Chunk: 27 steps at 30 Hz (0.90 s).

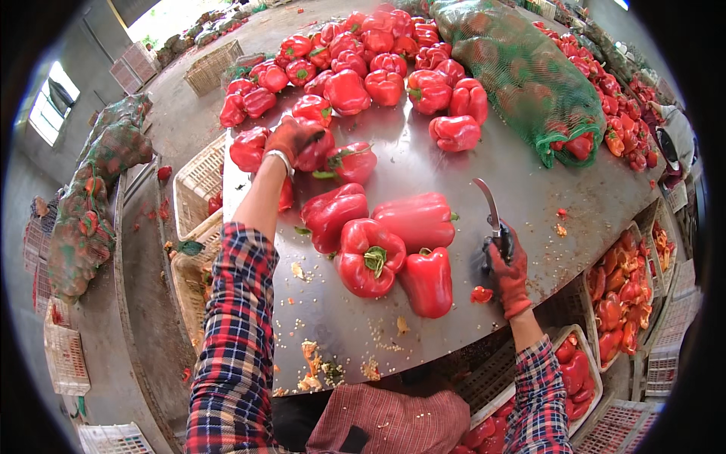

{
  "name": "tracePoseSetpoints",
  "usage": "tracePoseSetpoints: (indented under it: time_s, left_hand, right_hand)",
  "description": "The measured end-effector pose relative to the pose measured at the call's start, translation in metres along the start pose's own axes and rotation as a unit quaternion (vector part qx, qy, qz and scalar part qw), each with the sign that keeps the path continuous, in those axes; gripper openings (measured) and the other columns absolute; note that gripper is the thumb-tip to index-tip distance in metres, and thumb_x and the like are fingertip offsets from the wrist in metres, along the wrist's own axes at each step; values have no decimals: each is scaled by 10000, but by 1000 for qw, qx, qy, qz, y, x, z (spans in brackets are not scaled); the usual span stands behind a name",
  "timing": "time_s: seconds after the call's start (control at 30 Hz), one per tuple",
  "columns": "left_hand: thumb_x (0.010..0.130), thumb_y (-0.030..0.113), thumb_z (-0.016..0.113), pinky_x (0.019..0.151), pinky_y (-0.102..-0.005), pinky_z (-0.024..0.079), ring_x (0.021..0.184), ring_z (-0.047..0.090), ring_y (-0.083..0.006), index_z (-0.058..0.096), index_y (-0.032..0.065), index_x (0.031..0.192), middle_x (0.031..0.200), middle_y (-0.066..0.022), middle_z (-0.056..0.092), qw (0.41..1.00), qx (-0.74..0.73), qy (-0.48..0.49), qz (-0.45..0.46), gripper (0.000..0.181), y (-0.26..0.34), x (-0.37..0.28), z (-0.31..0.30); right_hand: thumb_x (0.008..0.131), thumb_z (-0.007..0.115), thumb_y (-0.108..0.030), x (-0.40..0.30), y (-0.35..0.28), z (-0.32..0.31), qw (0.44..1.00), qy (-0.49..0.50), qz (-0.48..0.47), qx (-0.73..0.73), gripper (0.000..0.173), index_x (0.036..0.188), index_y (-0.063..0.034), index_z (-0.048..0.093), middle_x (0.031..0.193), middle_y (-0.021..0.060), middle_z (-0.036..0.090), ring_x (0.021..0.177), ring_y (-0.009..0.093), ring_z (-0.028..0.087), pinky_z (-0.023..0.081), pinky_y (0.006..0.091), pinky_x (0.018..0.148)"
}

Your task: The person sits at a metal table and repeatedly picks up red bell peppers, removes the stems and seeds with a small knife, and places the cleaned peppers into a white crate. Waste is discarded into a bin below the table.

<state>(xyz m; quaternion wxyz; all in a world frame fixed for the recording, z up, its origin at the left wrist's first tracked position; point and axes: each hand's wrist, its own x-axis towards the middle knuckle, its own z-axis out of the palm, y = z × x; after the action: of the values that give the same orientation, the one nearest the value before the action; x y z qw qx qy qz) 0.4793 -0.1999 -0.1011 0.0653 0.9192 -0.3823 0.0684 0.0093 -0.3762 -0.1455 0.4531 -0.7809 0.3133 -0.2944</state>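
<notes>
My left hand, in an orange-red glove, reaches across the steel table and touches a red bell pepper; its fingertips are partly hidden, so whether they grip is unclear. Another red bell pepper lies against its other side. At the table's right side, my right hand, also gloved, holds a small curved knife by its dark handle, blade up. Between my arms sit several whole peppers, among them one with its green stem towards me and a smaller upright one.
A pepper heap covers the table's far side, beside a green mesh sack of peppers. Crates of cut peppers stand below right; plastic crates stand left. Seeds and scraps litter the near edge. Another person is at far right.
</notes>
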Motion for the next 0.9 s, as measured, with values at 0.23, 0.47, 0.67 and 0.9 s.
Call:
tracePoseSetpoints:
  time_s: [0.23,0.47,0.67,0.9]
  left_hand:
    - [636,410,779,894,-392,456,1049,579,-366,290,-22,1357,1127,-271,572,979,-198,-46,-5,971,49,-92,-57]
    - [650,354,777,846,-376,479,952,621,-332,465,-23,1208,1023,-210,629,979,-188,30,-70,742,51,-100,-55]
    - [744,147,684,760,-303,508,850,627,-177,613,-15,984,913,-99,655,669,-737,33,-88,299,5,-127,-59]
    - [919,238,503,997,-400,398,1121,528,-213,530,106,1163,1171,-62,574,384,-920,-77,-9,278,0,-246,-113]
  right_hand:
    - [803,614,-127,2,3,4,999,32,-36,-21,423,1218,-130,532,768,9,571,678,106,531,465,264,664]
    - [810,581,-88,1,-2,7,998,20,1,52,371,1179,-103,544,757,-12,553,659,80,511,452,243,623]
    - [831,582,-100,5,12,12,990,13,35,134,309,1140,-98,559,748,-34,550,630,58,497,447,229,569]
    - [854,572,-105,21,35,4,962,-2,85,258,229,1082,-85,574,756,-10,562,550,73,496,426,224,466]
